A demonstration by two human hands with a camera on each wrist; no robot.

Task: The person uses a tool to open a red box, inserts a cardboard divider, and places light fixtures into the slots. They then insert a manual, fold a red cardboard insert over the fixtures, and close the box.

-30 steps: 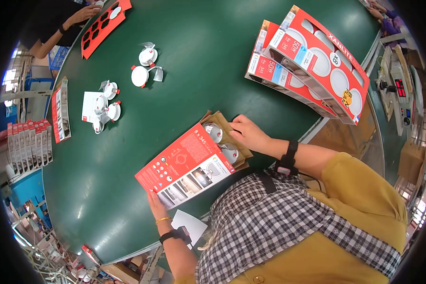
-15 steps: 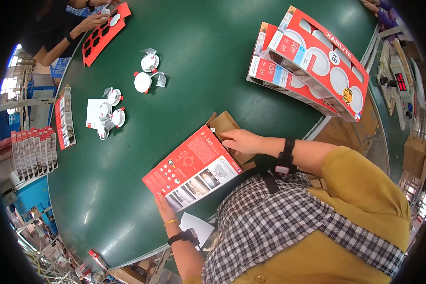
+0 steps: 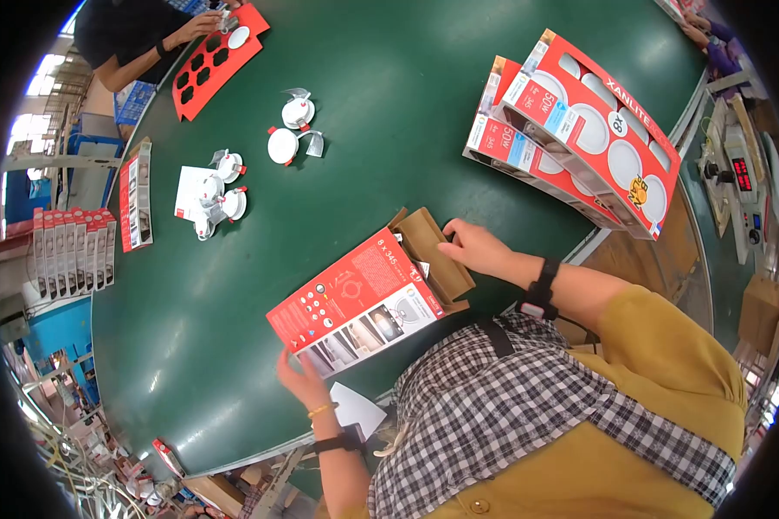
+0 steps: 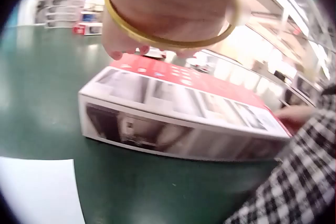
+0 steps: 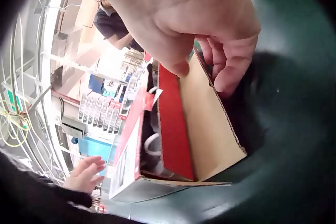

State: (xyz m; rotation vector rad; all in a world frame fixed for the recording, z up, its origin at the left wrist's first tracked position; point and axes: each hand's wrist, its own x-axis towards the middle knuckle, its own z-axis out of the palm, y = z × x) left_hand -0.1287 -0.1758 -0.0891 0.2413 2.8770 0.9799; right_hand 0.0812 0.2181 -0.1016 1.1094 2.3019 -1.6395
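Note:
A red and white cardboard box [image 3: 355,290] printed "8 x 345" lies on the green table before me, its right end open. My right hand [image 3: 480,249] pinches the brown end flap [image 5: 210,124], thumb on the inner face and fingers behind. Inside the opening, white parts [image 5: 153,145] show behind a red inner panel [image 5: 173,124]; most of the contents are hidden. At the box's other end is my left hand [image 3: 301,381], its fingers loosely extended by the lower left corner, holding nothing. The left wrist view shows the box's photo-printed side [image 4: 178,134] lying flat.
Loose white downlights [image 3: 283,145] sit beyond the box, with another cluster [image 3: 234,204] farther left. Two packed boxes [image 3: 580,130] overlap at the right. Another person's hands [image 3: 195,28] work at a red tray with cut-outs [image 3: 221,65]. White paper [image 3: 357,412] lies near the apron.
My right hand reached to the box's open end, then drew back right with the flap, which now stands folded outward. My left hand has loosened from the box's corner. The view shifted slightly.

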